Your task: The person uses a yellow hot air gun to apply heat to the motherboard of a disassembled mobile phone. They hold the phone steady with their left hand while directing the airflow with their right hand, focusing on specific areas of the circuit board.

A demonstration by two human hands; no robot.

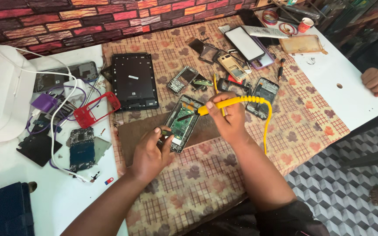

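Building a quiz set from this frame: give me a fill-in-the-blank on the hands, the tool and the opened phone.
1. The right hand grips a soldering iron whose handle and cord are ____.
2. The left hand steadies the opened phone at its ____ end.
3. The red phone frame lies to the ____ of the black tablet back.

Missing words: yellow; lower; left

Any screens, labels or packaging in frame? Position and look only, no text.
Phone with pale blank screen: table's far side, rectangular, dark frame, face up.
Black tablet back: left of centre, rectangular, with a small white label strip.
Small screen on a stripped phone: centre, dark and unlit.
No packaging seen.
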